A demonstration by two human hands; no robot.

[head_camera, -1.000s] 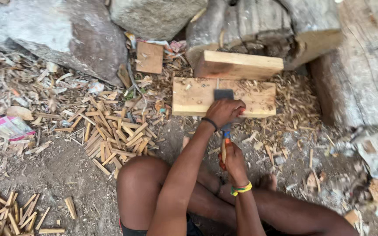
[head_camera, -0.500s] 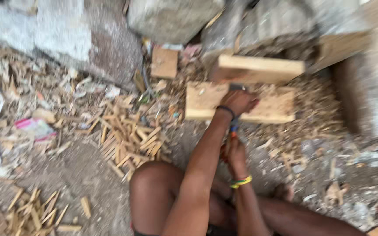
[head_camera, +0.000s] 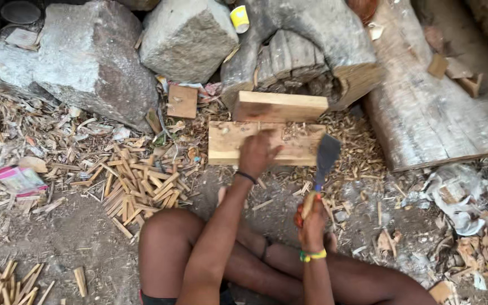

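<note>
Resting on the wood block [head_camera: 227, 144] mid-frame, left hand [head_camera: 257, 153], fingers curled; cleaver [head_camera: 326, 158] gripped by right hand [head_camera: 312, 217]; fingers could be nicked.

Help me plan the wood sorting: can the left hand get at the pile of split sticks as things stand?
Probably yes: the left hand rests on the flat wooden block, holding nothing visible, and only open ground separates it from the split sticks.

Raw wood, dull steel and rough stone.
A pale, rough-sawn wooden block [head_camera: 266, 144] lies by a matt grey metal blade [head_camera: 327, 158] with wooden handle [head_camera: 308, 204], near coarse grey rocks [head_camera: 94, 73].
</note>
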